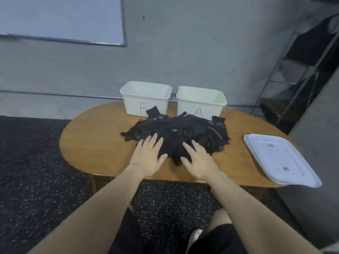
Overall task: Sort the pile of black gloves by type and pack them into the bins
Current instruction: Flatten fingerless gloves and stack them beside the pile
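A heap of black gloves (183,132) lies in the middle of the oval wooden table (91,143). Behind it stand two white bins: the one marked B (146,96) on the left and the one marked A (200,102) on the right, both with nothing visible inside. My left hand (148,156) lies flat with spread fingers on the near left edge of the heap. My right hand (199,159) lies flat with spread fingers on the near right part of the heap. Neither hand grips anything.
Two stacked white lids (280,160) rest on the table's right end, overhanging the edge. A grey block (315,143) stands at the right, a metal rack (297,74) behind it. Dark speckled floor surrounds the table. A whiteboard (60,17) hangs on the wall.
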A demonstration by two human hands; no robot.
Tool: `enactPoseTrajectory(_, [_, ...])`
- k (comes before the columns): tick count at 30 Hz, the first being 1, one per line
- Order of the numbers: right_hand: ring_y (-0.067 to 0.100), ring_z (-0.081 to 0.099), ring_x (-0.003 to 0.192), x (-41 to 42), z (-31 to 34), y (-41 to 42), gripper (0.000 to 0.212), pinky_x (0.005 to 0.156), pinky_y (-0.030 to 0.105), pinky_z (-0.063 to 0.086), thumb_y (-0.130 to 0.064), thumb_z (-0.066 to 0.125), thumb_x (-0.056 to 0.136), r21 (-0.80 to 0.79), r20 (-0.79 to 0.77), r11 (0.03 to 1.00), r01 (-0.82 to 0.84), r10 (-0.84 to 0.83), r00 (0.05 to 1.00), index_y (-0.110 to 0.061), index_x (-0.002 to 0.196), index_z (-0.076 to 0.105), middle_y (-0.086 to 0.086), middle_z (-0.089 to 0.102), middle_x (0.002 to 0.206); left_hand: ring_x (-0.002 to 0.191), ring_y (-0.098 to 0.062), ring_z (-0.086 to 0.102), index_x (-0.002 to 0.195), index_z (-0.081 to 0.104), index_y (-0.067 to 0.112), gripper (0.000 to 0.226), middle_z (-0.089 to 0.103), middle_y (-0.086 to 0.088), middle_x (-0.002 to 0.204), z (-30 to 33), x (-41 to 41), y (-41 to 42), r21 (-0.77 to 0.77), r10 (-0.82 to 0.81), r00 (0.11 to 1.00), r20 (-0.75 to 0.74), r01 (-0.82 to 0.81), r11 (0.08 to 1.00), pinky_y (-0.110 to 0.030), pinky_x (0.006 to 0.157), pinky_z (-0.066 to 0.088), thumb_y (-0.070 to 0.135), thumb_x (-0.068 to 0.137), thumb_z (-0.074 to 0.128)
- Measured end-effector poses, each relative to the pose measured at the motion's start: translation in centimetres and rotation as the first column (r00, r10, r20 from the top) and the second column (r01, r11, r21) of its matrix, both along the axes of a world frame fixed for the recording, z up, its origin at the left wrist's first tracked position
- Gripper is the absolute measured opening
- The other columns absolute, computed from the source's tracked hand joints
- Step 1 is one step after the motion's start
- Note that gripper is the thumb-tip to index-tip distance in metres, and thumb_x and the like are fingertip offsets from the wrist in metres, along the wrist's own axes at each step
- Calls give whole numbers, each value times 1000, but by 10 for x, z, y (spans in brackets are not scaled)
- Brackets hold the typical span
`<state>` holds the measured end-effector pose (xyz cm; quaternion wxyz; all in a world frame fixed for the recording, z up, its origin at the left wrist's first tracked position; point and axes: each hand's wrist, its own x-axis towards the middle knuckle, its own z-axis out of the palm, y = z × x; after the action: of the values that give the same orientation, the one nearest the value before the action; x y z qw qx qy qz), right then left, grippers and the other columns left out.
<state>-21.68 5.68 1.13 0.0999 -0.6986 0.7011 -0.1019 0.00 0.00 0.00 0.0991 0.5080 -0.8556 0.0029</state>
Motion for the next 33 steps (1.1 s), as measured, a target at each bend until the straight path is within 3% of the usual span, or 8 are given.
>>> enactPoseTrajectory(5, [21,-4,159,7,-46,-33,66,127,46,14,-57,33,106,47,-17,998,-46,47,999,-39,164,5,1,-5,173,159,-22,5,165,5,24,73,3,-2,173,-34,-12,-28,72,72,986,-149,-62,995,-41,128,7,54,106,37])
enactPoseTrajectory(9, [19,-1,159,4,-66,-67,67,128,41,13,-60,32,105,-18,39,998,-53,53,998,-40,163,6,4,3,173,159,-18,4,165,5,30,78,9,-1,173,-51,-27,-56,77,88,957,-276,-70,995,-39,128,4,55,103,46])
enactPoseTrajectory(16, [14,2,158,-4,-67,-84,67,126,36,12,-62,32,104,-34,32,996,-79,80,996,-43,162,4,-2,6,172,158,-16,12,164,12,31,84,20,-1,170,-69,-23,-74,33,58,958,-282,-51,998,-44,128,14,60,96,53])
enactPoseTrajectory(19, [18,25,153,-1,-66,-87,68,120,43,28,-60,47,100,-96,0,995,-39,39,999,-40,160,23,-1,26,167,152,-21,28,162,25,28,78,32,-7,165,-58,-21,-73,13,22,977,-212,-19,1000,-39,125,15,46,97,63])
enactPoseTrajectory(22, [22,56,130,6,-66,-89,62,105,46,42,-58,65,91,-218,17,975,41,-38,999,-31,145,51,-1,55,145,143,-21,41,151,50,30,60,45,-4,157,-42,-8,-74,27,3,972,-234,4,1000,-32,118,17,41,94,68])
enactPoseTrajectory(26, [22,65,100,9,-63,-94,61,97,45,40,-64,75,76,-366,2,927,85,-90,996,-25,120,59,-6,67,108,130,-14,52,127,70,32,38,58,7,142,-37,4,-85,55,34,898,-439,-11,998,-34,116,33,44,91,69])
enactPoseTrajectory(30, [23,64,102,20,-56,-92,72,100,48,42,-63,79,73,-409,61,907,106,-89,994,-23,127,54,-4,66,107,122,-4,58,121,73,28,32,64,15,126,-37,3,-83,49,27,779,-626,5,999,-35,106,47,44,94,65])
enactPoseTrajectory(33, [25,61,101,24,-57,-92,60,93,44,44,-51,79,80,-455,100,885,102,-63,993,-22,128,61,-1,61,107,106,-6,62,115,72,27,32,67,18,111,-35,1,-79,39,35,708,-705,-10,999,-27,89,49,50,95,60])
